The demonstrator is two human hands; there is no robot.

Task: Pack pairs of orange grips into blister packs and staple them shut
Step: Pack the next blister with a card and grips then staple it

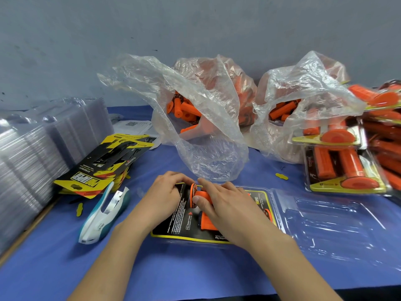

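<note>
An open clear blister pack (329, 216) lies on the blue table in front of me, its left half lined with a black and yellow printed card (184, 224). My right hand (225, 205) grips an orange grip (200, 197) over the card, thumb on its near side. A second orange grip (206, 222) lies in the tray just below, partly hidden by that hand. My left hand (167, 194) rests on the card's left end with fingertips at the flanged end of the held grip. A white and teal stapler (102, 216) lies to the left.
Two clear plastic bags of loose orange grips (188, 109) (282, 109) stand at the back. Finished packs (345, 166) are piled at right. A stack of printed cards (104, 164) and stacks of empty clear blisters (32, 153) sit at left.
</note>
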